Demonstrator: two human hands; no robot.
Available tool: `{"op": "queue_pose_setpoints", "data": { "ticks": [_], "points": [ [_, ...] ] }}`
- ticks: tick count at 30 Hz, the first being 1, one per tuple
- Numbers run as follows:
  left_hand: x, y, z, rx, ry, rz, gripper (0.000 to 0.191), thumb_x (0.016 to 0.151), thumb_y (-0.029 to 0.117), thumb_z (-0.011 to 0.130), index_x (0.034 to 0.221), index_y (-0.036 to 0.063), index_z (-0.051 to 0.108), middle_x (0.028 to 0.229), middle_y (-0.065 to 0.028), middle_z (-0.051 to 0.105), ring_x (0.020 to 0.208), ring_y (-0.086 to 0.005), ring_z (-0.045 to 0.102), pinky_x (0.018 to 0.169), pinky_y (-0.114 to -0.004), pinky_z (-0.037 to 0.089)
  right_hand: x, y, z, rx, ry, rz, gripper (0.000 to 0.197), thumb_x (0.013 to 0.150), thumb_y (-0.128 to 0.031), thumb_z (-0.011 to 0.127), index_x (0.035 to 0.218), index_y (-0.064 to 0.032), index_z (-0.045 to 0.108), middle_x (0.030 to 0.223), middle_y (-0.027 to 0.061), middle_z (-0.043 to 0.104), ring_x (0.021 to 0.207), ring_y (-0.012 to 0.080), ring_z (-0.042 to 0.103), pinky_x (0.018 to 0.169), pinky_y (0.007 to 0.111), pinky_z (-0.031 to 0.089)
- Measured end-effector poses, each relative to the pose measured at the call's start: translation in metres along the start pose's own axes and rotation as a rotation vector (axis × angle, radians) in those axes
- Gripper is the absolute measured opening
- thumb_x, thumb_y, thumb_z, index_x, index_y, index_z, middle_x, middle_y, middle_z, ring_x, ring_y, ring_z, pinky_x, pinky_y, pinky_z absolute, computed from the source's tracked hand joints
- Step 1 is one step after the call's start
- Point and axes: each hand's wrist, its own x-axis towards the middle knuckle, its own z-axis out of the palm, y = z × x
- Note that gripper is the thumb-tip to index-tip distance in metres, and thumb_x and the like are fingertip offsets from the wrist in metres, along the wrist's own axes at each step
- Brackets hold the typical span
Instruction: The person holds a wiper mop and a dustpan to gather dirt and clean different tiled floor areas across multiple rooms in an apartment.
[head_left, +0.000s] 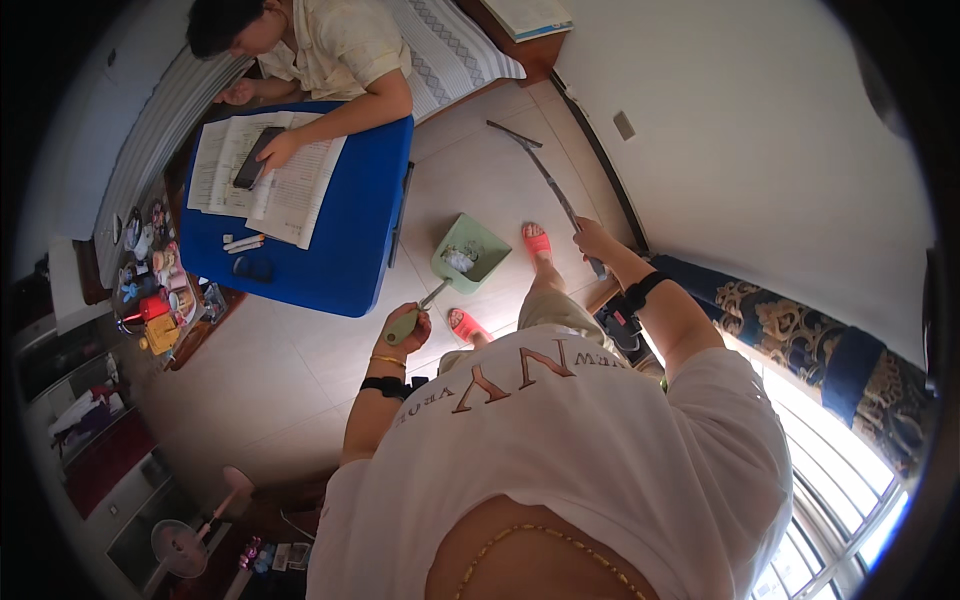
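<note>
My left hand grips the green handle of a dustpan. The pan is pale green, and crumpled white and dark litter lies inside it. In my right hand is the grey pole of a long-handled floor sweeper. Its narrow, straight head is on or near the floor, well away from the dustpan, close to the bed and wall. My feet, in coral slippers, stand on either side below the pan.
A person sits at a blue table holding a phone over open papers. A bed lies behind. Small items crowd a shelf at left. Dark patterned curtain hangs by the window at right. A pink fan stands lower left.
</note>
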Motion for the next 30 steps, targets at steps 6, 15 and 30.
{"op": "queue_pose_setpoints", "data": {
  "ticks": [6, 15, 30],
  "points": [
    [-0.006, -0.030, 0.012, -0.074, 0.012, 0.103, 0.021, 0.080, 0.019, 0.044, 0.073, -0.0009, 0.046, 0.063, -0.0076, 0.049, 0.056, -0.0170, 0.049, 0.054, -0.026, 0.045, 0.133, -0.076, -0.051, -0.270, -0.036, -0.066, 0.044, 0.069, -0.005, 0.039, 0.113, 0.0000, 0.035, 0.059, 0.0147, 0.049, 0.040, 0.0217, 0.049, 0.034, 0.031, 0.041],
    [-0.004, -0.057, 0.058, -0.242, 0.021, 0.135, 0.021, 0.080, 0.017, 0.043, 0.072, -0.0009, 0.050, 0.062, -0.0109, 0.052, 0.057, -0.0192, 0.050, 0.055, -0.027, 0.046, 0.200, -0.111, -0.023, -0.496, -0.089, -0.076, 0.034, 0.070, -0.003, 0.037, 0.102, 0.0039, 0.031, 0.065, 0.0209, 0.053, 0.050, 0.0295, 0.055, 0.040, 0.038, 0.043],
    [-0.019, -0.085, 0.038, -0.418, 0.011, 0.224, 0.015, 0.077, 0.012, 0.046, 0.072, -0.0019, 0.048, 0.063, -0.0096, 0.049, 0.057, -0.0188, 0.049, 0.055, -0.026, 0.046, 0.086, -0.083, -0.038, -1.025, -0.346, -0.255, 0.052, 0.072, -0.007, 0.041, 0.118, 0.0055, 0.020, 0.081, 0.0198, 0.055, 0.073, 0.0300, 0.056, 0.060, 0.037, 0.045]
  ]
}}
